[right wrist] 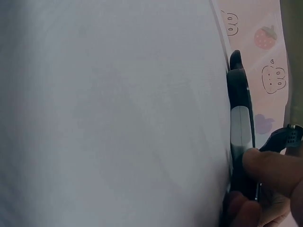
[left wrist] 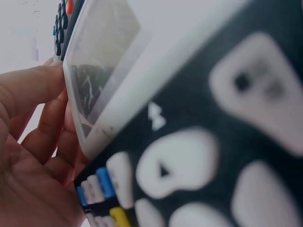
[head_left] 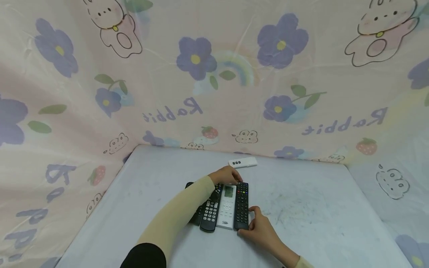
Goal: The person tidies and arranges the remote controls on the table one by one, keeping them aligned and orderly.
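Observation:
Several remote controls lie side by side in a row on the white table. At the row's right end is a slim black remote control point(head_left: 242, 206) with small coloured buttons near its top. My left hand point(head_left: 226, 175) reaches over the row, thumb and fingers at this remote's far end. My right hand point(head_left: 263, 230) holds its near end, thumb at the bottom edge and fingers along the right side. Beside it lies a white remote control point(head_left: 226, 208) with a small screen, then a black remote control with pale buttons point(head_left: 209, 214). My left sleeve partly hides another dark remote control point(head_left: 197, 216).
A small white remote control point(head_left: 242, 162) with dark buttons lies apart, beyond the row. The white tabletop point(head_left: 301, 208) ends at a patterned curtain point(head_left: 228, 104) with flowers and rabbits, which hangs behind and on both sides.

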Motion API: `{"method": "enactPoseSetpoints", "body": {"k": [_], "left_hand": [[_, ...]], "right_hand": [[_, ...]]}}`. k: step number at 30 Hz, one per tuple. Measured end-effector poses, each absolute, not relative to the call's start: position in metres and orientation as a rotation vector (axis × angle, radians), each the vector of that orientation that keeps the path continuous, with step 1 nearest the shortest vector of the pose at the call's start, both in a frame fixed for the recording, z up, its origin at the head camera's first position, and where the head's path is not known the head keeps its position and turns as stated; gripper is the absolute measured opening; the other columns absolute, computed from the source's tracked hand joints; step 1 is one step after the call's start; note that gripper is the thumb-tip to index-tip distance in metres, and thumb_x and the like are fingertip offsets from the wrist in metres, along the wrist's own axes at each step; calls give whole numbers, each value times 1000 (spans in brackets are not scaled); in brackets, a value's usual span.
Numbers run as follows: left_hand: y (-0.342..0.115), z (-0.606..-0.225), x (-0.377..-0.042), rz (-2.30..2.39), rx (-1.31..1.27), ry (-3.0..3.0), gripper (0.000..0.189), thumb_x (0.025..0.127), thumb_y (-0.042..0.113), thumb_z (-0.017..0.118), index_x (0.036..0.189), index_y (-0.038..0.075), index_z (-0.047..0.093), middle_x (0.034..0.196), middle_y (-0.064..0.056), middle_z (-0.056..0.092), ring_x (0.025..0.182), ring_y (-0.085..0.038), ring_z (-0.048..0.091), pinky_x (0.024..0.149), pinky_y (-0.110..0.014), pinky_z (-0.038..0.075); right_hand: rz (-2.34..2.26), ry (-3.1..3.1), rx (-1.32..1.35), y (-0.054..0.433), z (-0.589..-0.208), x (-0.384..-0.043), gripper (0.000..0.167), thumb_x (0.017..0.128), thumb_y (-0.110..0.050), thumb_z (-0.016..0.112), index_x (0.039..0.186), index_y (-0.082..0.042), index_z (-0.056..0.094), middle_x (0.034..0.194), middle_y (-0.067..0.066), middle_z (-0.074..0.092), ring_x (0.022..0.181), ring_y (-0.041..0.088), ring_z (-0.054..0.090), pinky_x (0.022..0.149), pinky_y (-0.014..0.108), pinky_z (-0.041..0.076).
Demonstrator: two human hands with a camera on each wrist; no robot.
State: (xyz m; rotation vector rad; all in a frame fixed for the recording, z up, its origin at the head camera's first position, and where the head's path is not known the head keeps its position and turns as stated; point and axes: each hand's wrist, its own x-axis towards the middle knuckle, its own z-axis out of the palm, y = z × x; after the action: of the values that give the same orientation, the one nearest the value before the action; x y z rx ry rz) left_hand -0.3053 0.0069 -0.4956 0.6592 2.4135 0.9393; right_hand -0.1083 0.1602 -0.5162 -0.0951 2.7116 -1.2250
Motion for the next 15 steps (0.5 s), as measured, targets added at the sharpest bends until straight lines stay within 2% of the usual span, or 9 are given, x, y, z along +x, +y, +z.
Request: {"method": "enactPoseSetpoints", "body": {"k": [11,15], "left_hand": [[6,-496,-304,892,666,2441,20,89,10,67,106,18,74,105,3,72,98,-10,64,84,-25,51],[5,-492,-304,921,675,2413,21,89,10,66,108,17,73,107,2,71,101,-12,64,87,-27,51]], "right_hand": [[-1127,2735,-69,157,-513,-110,83,70,-26,86,130,3,37,61,-2,57,52,11,50,47,24,40],[-1043,2766,-77,160,-509,-109,91,67,-30,87,135,1,34,62,-4,56,52,9,50,48,24,40]]}}
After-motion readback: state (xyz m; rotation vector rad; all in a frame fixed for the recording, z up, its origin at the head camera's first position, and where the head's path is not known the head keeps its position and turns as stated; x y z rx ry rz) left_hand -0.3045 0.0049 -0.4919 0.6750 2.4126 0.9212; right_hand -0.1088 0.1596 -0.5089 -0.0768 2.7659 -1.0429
